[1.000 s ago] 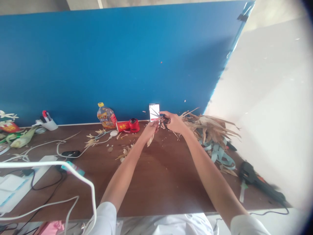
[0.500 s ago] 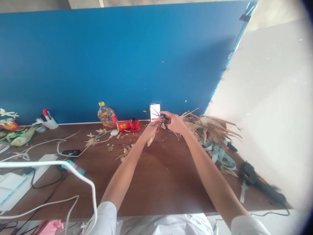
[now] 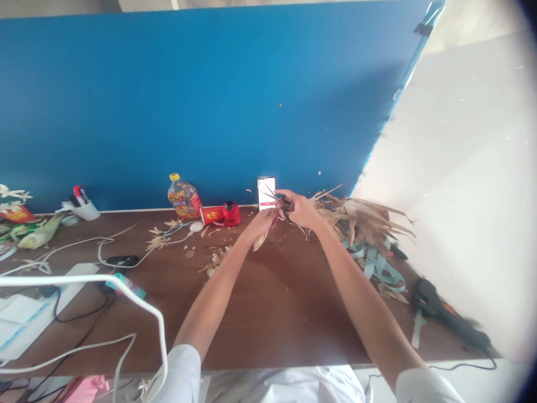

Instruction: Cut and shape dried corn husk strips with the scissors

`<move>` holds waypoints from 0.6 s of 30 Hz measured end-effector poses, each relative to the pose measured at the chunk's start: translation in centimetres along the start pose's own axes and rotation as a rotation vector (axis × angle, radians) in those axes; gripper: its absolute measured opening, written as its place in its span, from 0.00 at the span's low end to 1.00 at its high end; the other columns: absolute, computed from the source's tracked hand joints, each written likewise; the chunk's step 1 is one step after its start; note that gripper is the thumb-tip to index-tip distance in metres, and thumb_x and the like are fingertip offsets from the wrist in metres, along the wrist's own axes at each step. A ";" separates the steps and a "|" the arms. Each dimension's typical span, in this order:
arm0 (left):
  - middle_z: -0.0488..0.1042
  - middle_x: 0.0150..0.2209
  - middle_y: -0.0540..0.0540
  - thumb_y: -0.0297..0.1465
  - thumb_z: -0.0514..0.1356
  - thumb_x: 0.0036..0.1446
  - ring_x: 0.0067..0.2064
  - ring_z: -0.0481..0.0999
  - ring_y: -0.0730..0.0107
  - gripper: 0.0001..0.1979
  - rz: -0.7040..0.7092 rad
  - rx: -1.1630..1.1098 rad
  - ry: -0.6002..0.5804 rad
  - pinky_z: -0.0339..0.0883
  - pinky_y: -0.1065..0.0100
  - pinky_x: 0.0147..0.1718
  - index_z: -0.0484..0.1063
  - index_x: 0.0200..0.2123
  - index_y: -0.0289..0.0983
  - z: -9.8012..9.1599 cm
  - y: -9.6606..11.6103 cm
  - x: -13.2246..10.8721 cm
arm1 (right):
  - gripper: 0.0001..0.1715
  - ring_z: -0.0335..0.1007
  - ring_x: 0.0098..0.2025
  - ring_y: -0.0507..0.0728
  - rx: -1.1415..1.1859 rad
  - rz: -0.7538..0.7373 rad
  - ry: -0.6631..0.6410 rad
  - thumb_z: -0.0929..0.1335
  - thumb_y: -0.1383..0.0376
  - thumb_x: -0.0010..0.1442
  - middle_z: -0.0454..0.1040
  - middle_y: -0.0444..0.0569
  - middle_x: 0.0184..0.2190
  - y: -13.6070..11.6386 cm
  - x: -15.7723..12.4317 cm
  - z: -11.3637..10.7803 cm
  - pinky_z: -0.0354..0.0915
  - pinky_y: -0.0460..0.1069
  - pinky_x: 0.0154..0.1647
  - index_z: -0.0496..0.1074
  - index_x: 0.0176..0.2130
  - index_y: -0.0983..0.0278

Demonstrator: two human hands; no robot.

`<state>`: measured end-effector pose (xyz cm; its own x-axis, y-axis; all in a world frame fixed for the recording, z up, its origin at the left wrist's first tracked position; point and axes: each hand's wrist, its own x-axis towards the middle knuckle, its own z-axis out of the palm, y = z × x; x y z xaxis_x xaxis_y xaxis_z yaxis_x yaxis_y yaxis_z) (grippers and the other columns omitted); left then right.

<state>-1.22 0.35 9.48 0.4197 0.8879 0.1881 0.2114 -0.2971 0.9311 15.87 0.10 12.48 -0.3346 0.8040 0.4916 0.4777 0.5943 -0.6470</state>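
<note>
Over the far half of the brown table my two hands meet. In my right hand (image 3: 301,209) is a pair of scissors (image 3: 272,194), the blades parted and pointing up and left. My left hand (image 3: 262,224) pinches a piece of dried corn husk (image 3: 259,242), its pale end hanging below the fingers. The other end lies close to the scissors, where fingers hide it. Right behind the blades a phone (image 3: 267,184) with a lit screen leans on the blue panel. To the right of my right hand lies a heap of dried husks (image 3: 361,218).
A drink bottle (image 3: 183,198), a red roll (image 3: 212,214) and husk scraps (image 3: 217,260) lie left of my hands. At right are pale blue ribbon (image 3: 380,268) and a glue gun (image 3: 444,316). White cables (image 3: 134,338) and a power strip (image 3: 69,285) occupy the left side.
My left hand has shifted slightly to the right, nearer the scissors. The blades have tilted a little and appear slightly farther right. The rest is nearly still.
</note>
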 end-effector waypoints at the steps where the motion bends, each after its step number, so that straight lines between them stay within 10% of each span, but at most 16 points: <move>1: 0.60 0.18 0.52 0.52 0.47 0.59 0.23 0.57 0.74 0.24 -0.002 -0.008 -0.012 0.49 0.68 0.27 0.61 0.25 0.37 0.0 0.0 0.0 | 0.35 0.68 0.34 0.53 0.011 0.003 0.003 0.67 0.68 0.50 0.75 0.49 0.36 0.0 0.0 -0.1 0.63 0.46 0.34 0.64 0.58 0.63; 18: 0.75 0.28 0.44 0.47 0.54 0.56 0.24 0.68 0.71 0.23 -0.173 -0.011 -0.255 0.60 0.68 0.26 0.68 0.46 0.35 -0.8 0.5 -0.3 | 0.24 0.69 0.33 0.55 -0.016 0.066 0.085 0.65 0.66 0.52 0.75 0.48 0.35 1.8 0.4 -0.6 0.63 0.47 0.32 0.69 0.50 0.63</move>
<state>-1.99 0.25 10.13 0.5867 0.8078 -0.0566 0.2899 -0.1443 0.9461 17.11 1.46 11.89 -0.2327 0.8364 0.4962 0.5097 0.5394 -0.6702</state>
